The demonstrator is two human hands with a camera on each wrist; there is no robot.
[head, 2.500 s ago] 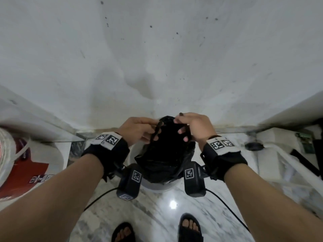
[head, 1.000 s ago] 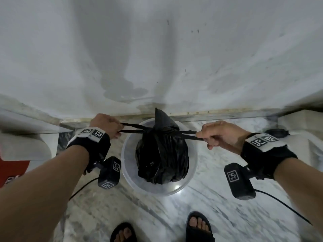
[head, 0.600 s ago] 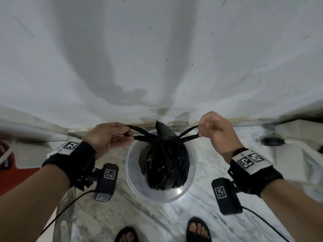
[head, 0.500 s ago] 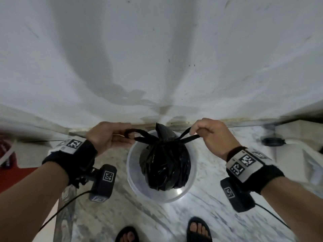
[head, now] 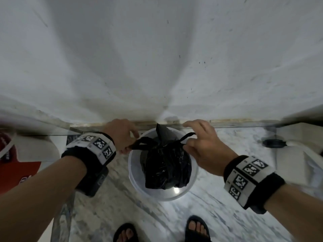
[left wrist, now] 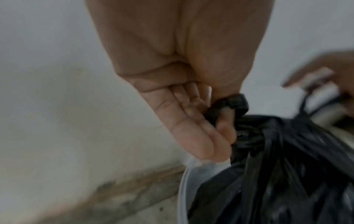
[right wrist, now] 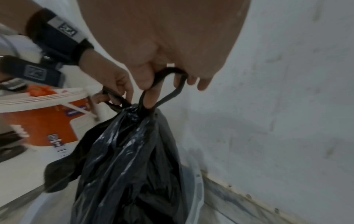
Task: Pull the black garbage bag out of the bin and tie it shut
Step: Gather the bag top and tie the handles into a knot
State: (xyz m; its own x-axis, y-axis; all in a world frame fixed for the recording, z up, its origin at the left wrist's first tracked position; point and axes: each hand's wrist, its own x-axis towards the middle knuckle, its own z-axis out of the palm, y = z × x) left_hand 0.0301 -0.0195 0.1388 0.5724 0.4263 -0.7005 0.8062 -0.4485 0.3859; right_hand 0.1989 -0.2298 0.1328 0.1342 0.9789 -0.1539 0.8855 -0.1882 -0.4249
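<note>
Black garbage bag (head: 166, 165) hangs between both hands, over bin (head: 134, 173).

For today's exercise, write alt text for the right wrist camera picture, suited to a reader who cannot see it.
A right hand pinches one drawstring loop of a black garbage bag knotted at the neck, while the left hand grips the opposite loop. The bag hangs into a translucent bin beside a white wall; an orange and white bucket stands behind.
</note>
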